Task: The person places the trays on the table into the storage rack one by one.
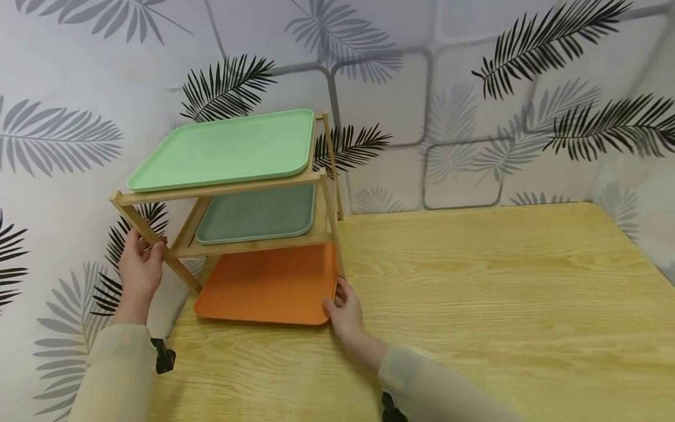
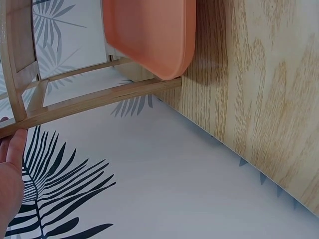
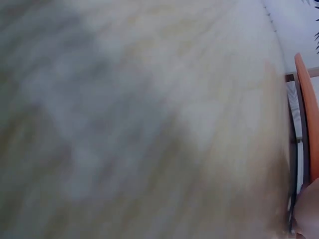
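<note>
A three-level wooden rack point(image 1: 221, 188) stands at the left of the table. On its top level lies a light green tray point(image 1: 227, 149), with a grey-green tray point(image 1: 258, 214) on the middle level. Below, an orange tray point(image 1: 269, 287) sits at the bottom. My left hand point(image 1: 139, 272) grips the rack's front left leg near the middle rail; the left wrist view also shows this hand point(image 2: 11, 174). At the orange tray's front right corner, my right hand point(image 1: 345, 310) pinches the edge, close to the rack's right leg. The right wrist view catches this hand point(image 3: 306, 214) only partly.
The wood-grain table point(image 1: 474, 305) extends to the right of the rack. Behind and to the left rises a pale wall point(image 1: 379, 117) with a leaf pattern. The table's left edge point(image 2: 239, 157) runs beside the rack.
</note>
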`<action>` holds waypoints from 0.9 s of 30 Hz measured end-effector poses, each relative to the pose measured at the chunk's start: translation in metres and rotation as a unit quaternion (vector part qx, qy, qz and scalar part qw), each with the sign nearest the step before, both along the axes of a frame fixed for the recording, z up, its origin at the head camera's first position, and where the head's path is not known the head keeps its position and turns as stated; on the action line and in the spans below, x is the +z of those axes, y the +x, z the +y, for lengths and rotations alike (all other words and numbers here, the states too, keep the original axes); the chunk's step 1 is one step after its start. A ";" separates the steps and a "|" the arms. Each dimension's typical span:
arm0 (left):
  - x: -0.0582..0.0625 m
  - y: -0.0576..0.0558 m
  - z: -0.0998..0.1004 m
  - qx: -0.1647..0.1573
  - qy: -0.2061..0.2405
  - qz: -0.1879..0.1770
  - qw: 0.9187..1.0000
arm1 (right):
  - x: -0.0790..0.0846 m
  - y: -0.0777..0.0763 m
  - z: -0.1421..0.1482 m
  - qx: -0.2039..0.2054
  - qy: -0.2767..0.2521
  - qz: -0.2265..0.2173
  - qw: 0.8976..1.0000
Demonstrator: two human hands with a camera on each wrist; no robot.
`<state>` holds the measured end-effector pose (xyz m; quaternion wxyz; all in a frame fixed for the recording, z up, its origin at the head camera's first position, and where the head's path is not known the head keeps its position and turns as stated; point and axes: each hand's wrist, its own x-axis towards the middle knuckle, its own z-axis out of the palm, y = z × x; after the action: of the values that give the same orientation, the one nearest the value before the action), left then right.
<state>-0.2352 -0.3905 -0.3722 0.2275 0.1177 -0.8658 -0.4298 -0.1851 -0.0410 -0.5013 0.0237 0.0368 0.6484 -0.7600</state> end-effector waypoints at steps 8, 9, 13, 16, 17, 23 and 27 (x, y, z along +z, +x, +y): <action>0.001 0.001 0.000 0.007 0.000 0.002 1.000 | 0.004 0.010 0.027 0.030 0.145 0.061 0.987; 0.001 0.002 0.000 0.007 -0.001 0.002 1.000 | 0.005 0.013 0.030 0.041 0.162 0.072 0.983; 0.002 0.002 0.001 0.009 -0.006 0.003 1.000 | 0.004 0.019 0.040 0.122 0.194 0.123 0.966; 0.001 0.002 0.000 0.007 -0.006 0.009 1.000 | 0.001 0.017 0.040 0.191 0.205 0.151 0.948; 0.001 0.002 0.000 0.007 -0.006 0.009 1.000 | 0.001 0.016 0.040 0.209 0.205 0.157 0.943; -0.001 0.001 0.000 0.005 -0.005 0.012 1.000 | 0.000 0.008 0.033 0.237 0.235 0.178 0.926; 0.000 0.001 0.001 0.005 -0.005 0.014 1.000 | 0.000 0.002 0.029 0.216 0.273 0.194 0.917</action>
<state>-0.2346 -0.3895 -0.3727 0.2427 0.1151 -0.8638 -0.4262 -0.1832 -0.0121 -0.5016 0.0499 -0.2469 0.8147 -0.5223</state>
